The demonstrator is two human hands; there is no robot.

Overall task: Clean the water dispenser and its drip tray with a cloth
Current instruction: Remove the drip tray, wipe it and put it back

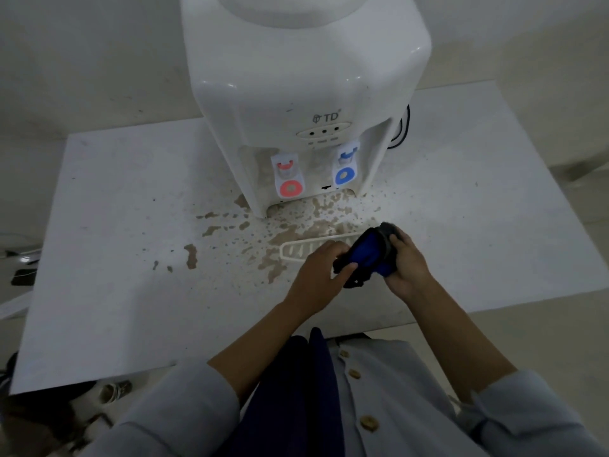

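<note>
Just in front of the water dispenser (pixel 306 103), both hands bunch up the cloth (pixel 369 255): the left hand (pixel 319 275) pinches its dark edge, the right hand (pixel 408 265) is curled around the blue bulk, probably folding it into a pad for wiping. The drip tray (pixel 296 250) lies out on the table (pixel 115 242), just beyond the hands, amid brown spatter (pixel 280 239).

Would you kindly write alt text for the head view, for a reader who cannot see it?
Both hands, left hand and right hand, grip a blue and black cloth above a white drip tray grille on a brown-stained white table, before a white water dispenser.
</note>
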